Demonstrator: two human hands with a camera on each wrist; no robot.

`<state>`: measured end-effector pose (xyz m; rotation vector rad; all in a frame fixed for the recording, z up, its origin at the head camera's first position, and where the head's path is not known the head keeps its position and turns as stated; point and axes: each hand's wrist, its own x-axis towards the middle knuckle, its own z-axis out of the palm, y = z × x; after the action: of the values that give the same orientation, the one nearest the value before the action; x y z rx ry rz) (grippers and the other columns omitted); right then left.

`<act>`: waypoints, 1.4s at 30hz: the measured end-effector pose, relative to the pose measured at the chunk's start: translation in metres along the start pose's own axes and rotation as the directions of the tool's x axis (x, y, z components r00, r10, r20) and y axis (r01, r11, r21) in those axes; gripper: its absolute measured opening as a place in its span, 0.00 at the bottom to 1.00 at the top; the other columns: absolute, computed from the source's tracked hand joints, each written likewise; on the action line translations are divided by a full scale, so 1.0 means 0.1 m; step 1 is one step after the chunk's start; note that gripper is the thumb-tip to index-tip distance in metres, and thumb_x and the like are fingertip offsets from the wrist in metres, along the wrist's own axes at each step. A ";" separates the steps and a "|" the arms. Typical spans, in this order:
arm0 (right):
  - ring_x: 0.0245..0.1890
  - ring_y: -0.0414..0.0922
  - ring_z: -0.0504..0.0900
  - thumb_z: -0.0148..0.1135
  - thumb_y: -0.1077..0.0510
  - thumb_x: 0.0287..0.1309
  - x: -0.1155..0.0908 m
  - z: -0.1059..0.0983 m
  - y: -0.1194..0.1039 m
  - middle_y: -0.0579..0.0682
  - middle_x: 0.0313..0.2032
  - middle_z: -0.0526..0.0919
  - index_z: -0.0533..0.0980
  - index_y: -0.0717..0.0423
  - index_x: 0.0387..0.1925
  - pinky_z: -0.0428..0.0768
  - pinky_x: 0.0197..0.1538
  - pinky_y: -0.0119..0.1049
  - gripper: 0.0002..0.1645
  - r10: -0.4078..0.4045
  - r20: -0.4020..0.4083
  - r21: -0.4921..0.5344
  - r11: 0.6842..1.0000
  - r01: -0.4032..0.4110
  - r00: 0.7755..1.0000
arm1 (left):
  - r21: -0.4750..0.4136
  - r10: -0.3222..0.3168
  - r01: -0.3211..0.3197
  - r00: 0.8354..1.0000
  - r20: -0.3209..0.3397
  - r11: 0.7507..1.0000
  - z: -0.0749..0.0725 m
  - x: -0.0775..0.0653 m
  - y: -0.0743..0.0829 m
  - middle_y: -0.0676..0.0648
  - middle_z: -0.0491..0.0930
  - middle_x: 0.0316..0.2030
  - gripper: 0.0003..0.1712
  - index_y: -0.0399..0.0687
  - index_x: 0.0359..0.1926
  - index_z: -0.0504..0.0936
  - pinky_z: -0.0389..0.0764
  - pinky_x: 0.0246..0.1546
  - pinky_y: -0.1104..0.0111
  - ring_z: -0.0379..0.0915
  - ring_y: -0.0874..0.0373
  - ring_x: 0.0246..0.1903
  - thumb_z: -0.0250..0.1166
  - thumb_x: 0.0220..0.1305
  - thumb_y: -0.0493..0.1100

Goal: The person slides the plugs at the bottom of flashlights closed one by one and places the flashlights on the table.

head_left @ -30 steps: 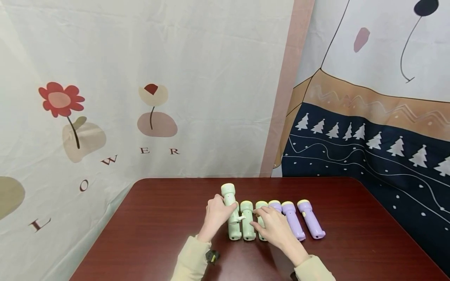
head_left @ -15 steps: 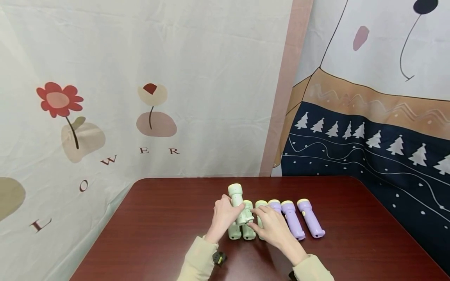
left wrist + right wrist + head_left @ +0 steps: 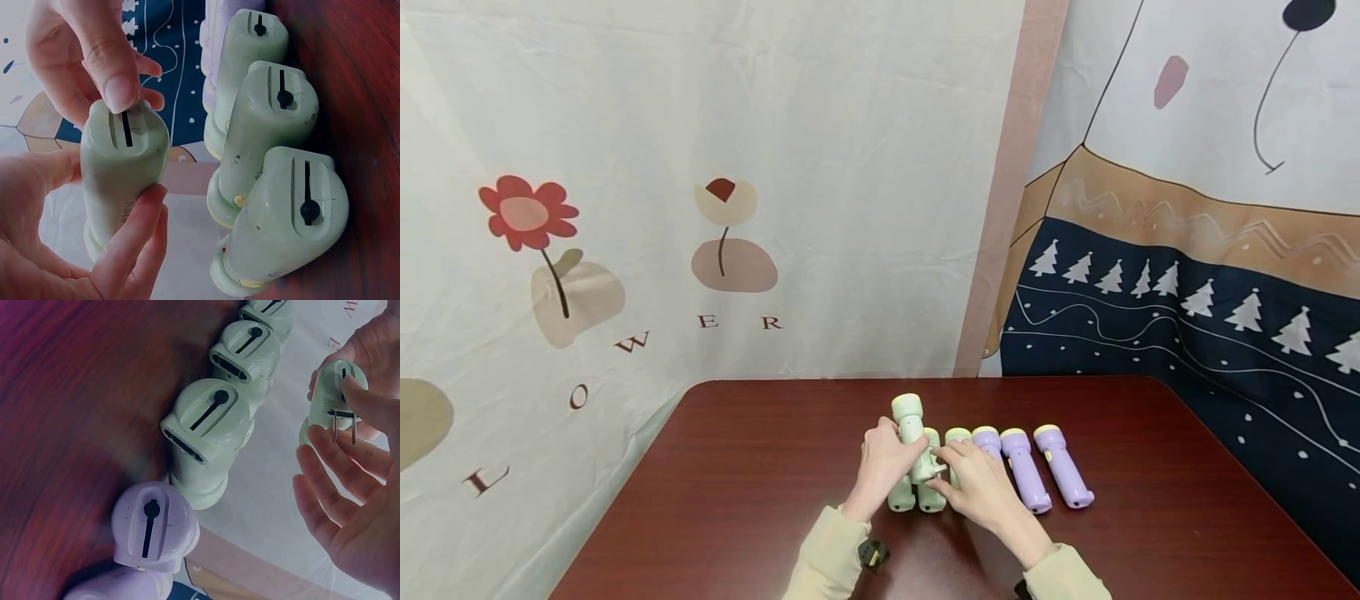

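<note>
My left hand (image 3: 886, 467) grips a pale green flashlight (image 3: 912, 421), raised over two green flashlights in the row. Two metal plug prongs (image 3: 335, 428) stick out of the side near its tail end, seen in the right wrist view. My right hand (image 3: 981, 483) has its thumb on the black slot (image 3: 127, 128) in that end; its other fingers reach out, fairly straight, beside the prongs. On the table lie more green flashlights (image 3: 290, 219), each with a black slider in its end. Purple flashlights (image 3: 1026, 475) continue the row rightward. The right hand partly hides the third green one.
The dark red-brown table (image 3: 737, 467) carries the row near its middle. The rightmost purple flashlight (image 3: 1063, 468) lies slightly apart and slanted. Behind the table hang a pale printed cloth (image 3: 850, 208) and a navy one with trees (image 3: 1150, 333).
My left hand has moved right with the green flashlight, bringing its tail end to the right hand's fingers. My right hand has shifted slightly left; the row has not moved.
</note>
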<state>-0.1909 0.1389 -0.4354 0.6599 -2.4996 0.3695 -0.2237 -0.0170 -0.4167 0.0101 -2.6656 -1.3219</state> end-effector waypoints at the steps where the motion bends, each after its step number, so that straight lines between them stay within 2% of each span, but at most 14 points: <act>1: 0.28 0.38 0.74 0.75 0.47 0.40 0.00 0.00 0.00 0.40 0.27 0.77 0.81 0.50 0.37 0.70 0.26 0.29 0.20 -0.005 -0.005 0.001 1.000 0.005 1.000 | 0.000 0.002 -0.002 1.000 -0.001 1.000 0.00 0.00 0.00 0.47 0.72 0.22 0.21 0.41 0.29 0.71 0.69 0.20 0.69 0.69 0.56 0.19 0.69 0.45 0.51; 10: 0.34 0.41 0.78 0.76 0.53 0.38 -0.01 0.01 0.00 0.44 0.31 0.81 0.81 0.53 0.37 0.76 0.31 0.33 0.21 -0.041 -0.033 0.001 0.999 0.041 0.999 | -0.001 0.007 -0.007 1.000 -0.008 1.000 0.00 0.00 0.01 0.48 0.70 0.20 0.21 0.41 0.28 0.70 0.68 0.20 0.69 0.66 0.56 0.18 0.69 0.44 0.51; 17: 0.31 0.41 0.78 0.76 0.57 0.36 -0.01 0.05 0.01 0.45 0.29 0.81 0.81 0.56 0.36 0.76 0.31 0.32 0.20 -0.103 -0.119 -0.001 0.995 0.104 0.988 | -0.012 0.008 -0.009 1.000 -0.020 1.000 0.01 0.00 0.00 0.48 0.69 0.20 0.25 0.41 0.27 0.69 0.67 0.20 0.70 0.66 0.57 0.18 0.72 0.43 0.53; 24: 0.31 0.42 0.79 0.75 0.62 0.37 0.02 0.05 -0.01 0.47 0.29 0.82 0.80 0.59 0.35 0.77 0.34 0.33 0.18 -0.127 -0.138 0.066 0.988 0.137 0.982 | -0.014 0.048 -0.049 0.997 -0.059 0.999 0.00 0.00 0.00 0.50 0.67 0.18 0.27 0.39 0.28 0.69 0.66 0.19 0.70 0.65 0.59 0.18 0.73 0.42 0.54; 36: 0.28 0.40 0.77 0.76 0.61 0.33 0.02 0.06 0.02 0.45 0.26 0.81 0.78 0.56 0.29 0.74 0.31 0.30 0.17 -0.175 -0.201 0.075 0.978 0.194 0.964 | -0.008 0.047 -0.047 0.997 -0.056 0.999 0.02 0.00 -0.02 0.50 0.67 0.18 0.29 0.37 0.30 0.70 0.66 0.19 0.71 0.65 0.59 0.18 0.74 0.42 0.55; 42: 0.28 0.39 0.77 0.77 0.59 0.33 0.02 0.06 0.02 0.44 0.25 0.81 0.78 0.55 0.28 0.74 0.31 0.29 0.17 -0.161 -0.193 0.083 0.980 0.179 0.968 | -0.012 0.040 -0.040 0.998 -0.054 0.999 0.03 0.00 -0.02 0.49 0.68 0.19 0.29 0.37 0.31 0.70 0.67 0.19 0.71 0.66 0.59 0.18 0.74 0.43 0.55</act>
<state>-0.1959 0.1376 -0.4396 0.8340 -2.2404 0.4714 -0.2239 -0.0157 -0.4205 -0.0094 -2.5988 -1.3086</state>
